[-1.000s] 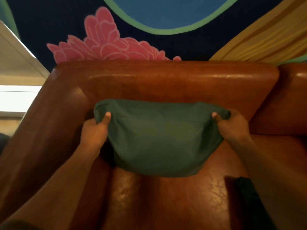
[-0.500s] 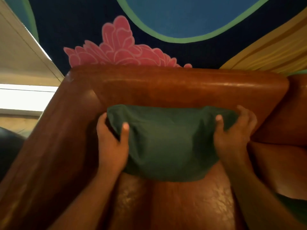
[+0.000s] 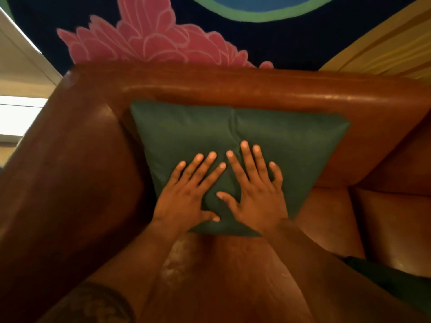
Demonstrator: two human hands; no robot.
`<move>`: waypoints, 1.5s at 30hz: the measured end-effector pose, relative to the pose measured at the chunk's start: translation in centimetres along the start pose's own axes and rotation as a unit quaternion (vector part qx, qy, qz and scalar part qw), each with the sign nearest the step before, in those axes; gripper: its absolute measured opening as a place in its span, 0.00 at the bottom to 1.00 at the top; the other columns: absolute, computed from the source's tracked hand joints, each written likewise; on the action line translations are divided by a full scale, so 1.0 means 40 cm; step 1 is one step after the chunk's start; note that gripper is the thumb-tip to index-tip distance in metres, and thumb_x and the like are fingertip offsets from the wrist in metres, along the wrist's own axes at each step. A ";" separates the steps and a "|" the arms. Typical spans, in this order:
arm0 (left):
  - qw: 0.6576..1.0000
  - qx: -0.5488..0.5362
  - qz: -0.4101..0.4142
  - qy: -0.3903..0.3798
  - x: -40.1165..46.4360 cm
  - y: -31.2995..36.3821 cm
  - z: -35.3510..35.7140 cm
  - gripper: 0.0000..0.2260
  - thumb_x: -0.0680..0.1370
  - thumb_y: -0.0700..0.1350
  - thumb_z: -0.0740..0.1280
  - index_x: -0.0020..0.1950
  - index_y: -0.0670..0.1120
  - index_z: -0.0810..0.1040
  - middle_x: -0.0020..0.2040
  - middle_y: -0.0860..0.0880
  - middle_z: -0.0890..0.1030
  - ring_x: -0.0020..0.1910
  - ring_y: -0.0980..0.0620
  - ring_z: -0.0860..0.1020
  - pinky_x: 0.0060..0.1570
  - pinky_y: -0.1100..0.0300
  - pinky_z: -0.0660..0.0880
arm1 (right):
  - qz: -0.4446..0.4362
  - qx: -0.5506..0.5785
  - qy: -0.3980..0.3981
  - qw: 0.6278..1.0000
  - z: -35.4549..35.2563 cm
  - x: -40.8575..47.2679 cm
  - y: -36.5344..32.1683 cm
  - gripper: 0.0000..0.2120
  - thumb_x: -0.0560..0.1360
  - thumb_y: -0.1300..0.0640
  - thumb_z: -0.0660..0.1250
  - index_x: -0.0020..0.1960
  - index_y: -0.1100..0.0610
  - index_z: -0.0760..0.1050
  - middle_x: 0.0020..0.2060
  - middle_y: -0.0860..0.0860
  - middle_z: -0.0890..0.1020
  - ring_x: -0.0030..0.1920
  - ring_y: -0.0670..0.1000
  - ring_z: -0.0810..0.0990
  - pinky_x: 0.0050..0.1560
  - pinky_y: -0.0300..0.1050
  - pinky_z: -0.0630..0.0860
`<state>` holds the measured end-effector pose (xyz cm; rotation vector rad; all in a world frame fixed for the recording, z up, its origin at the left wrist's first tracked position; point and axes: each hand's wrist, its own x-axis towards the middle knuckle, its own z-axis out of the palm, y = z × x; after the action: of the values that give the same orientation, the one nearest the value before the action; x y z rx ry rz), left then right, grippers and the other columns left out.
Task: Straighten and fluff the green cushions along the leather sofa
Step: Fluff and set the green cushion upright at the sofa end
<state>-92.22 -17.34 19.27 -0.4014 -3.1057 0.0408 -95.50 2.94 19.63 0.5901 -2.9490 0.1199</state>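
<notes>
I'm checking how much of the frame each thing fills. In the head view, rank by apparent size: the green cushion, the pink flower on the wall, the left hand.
1. green cushion, largest
2. pink flower, smaller; its bottom is hidden by the sofa back
3. left hand, smallest, though nearest the camera

Lounge: leather sofa (image 3: pixel 233 89), wall mural (image 3: pixel 149 40)

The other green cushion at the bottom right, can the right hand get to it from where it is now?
Probably yes. The right hand lies flat on the green cushion against the sofa back, holding nothing. The second cushion lies on that arm's side, with only bare seat leather between.
</notes>
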 end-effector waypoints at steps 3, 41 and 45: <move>1.000 0.003 -0.001 -0.013 0.023 -0.020 0.017 0.61 0.58 0.78 0.68 0.83 0.56 0.45 0.84 0.51 0.43 0.82 0.49 0.49 0.78 0.46 0.46 | 0.008 -0.007 0.016 1.000 0.043 0.027 -0.005 0.43 0.76 0.28 0.57 0.83 0.43 0.46 0.83 0.47 0.43 0.83 0.49 0.43 0.78 0.57 0.47; 0.963 0.075 0.254 0.056 0.280 0.089 -0.019 0.29 0.83 0.64 0.46 0.83 0.57 0.46 0.84 0.53 0.46 0.82 0.52 0.47 0.80 0.46 0.44 | -0.213 -0.024 0.078 0.974 0.178 -0.070 0.109 0.30 0.80 0.34 0.59 0.77 0.47 0.69 0.73 0.51 0.75 0.76 0.55 0.67 0.80 0.62 0.49; 0.962 0.085 0.253 0.059 0.273 0.095 0.002 0.29 0.83 0.64 0.45 0.83 0.57 0.44 0.84 0.53 0.44 0.82 0.53 0.45 0.80 0.46 0.44 | -0.214 -0.031 0.067 0.974 0.199 -0.080 0.106 0.31 0.80 0.35 0.58 0.79 0.48 0.66 0.74 0.52 0.73 0.77 0.56 0.65 0.80 0.62 0.49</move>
<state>-101.83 -10.91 19.14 -1.1256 -2.7665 0.2719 -95.14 7.23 11.08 1.1387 -2.6159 0.0208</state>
